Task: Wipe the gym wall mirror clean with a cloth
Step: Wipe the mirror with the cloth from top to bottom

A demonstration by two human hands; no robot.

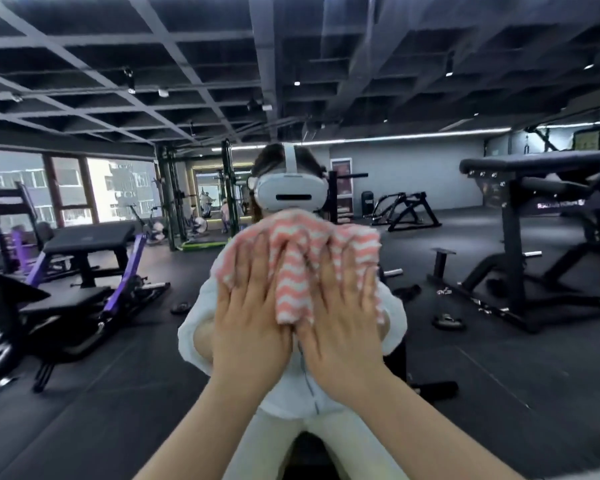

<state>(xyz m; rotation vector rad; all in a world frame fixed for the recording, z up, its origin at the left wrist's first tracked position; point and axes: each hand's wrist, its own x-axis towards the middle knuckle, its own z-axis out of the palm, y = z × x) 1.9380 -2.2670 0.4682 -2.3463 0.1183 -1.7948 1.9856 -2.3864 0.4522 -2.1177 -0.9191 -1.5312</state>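
Both hands flat on the cloth, pressing it against the mirror: left hand on its left part, right hand on its right, fingers straight and slightly spread. Cloth is bunched, pink-and-white zigzag, just below the reflected white headset. Reflected bench is right of the cloth.

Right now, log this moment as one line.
step: wiping | left hand flat on cloth | right hand flat on cloth | cloth against mirror
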